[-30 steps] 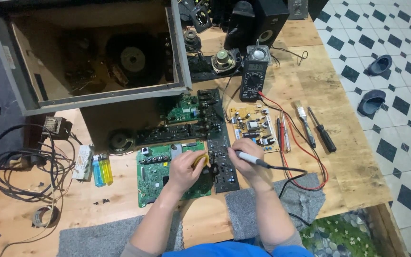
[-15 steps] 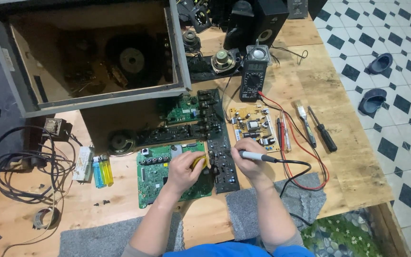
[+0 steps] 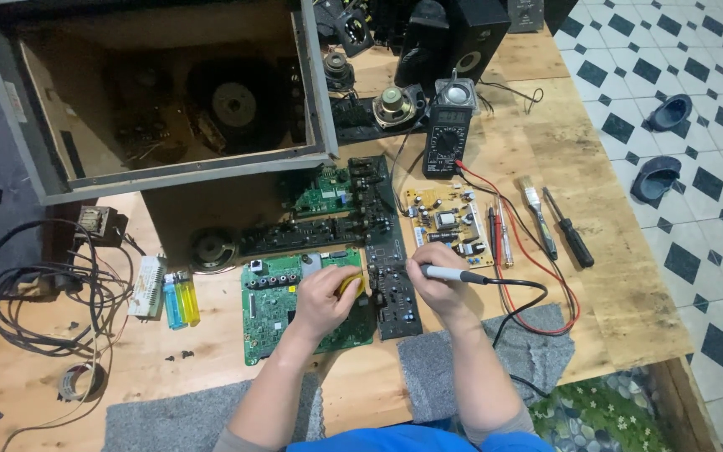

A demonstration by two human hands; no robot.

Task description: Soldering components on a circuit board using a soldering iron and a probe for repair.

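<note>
My left hand (image 3: 325,295) rests on a green circuit board (image 3: 271,308) and holds a small yellow object (image 3: 350,285) at its right side. My right hand (image 3: 433,286) grips a grey pen-shaped soldering iron (image 3: 455,274) with a black cord, lying roughly level over a long black circuit board (image 3: 390,276). The tip of the iron is hidden by my fingers. A tan circuit board (image 3: 445,220) lies just beyond my right hand.
A large open speaker cabinet (image 3: 161,92) stands at the back left. A black multimeter (image 3: 447,138) with red and black leads, a brush (image 3: 537,213) and a screwdriver (image 3: 569,230) lie at the right. Blue and yellow lighters (image 3: 180,300) and tangled cables (image 3: 35,293) are on the left.
My right hand has turned the soldering iron from pointing down-right to nearly level, and it has shifted slightly. My left hand stays on the green board.
</note>
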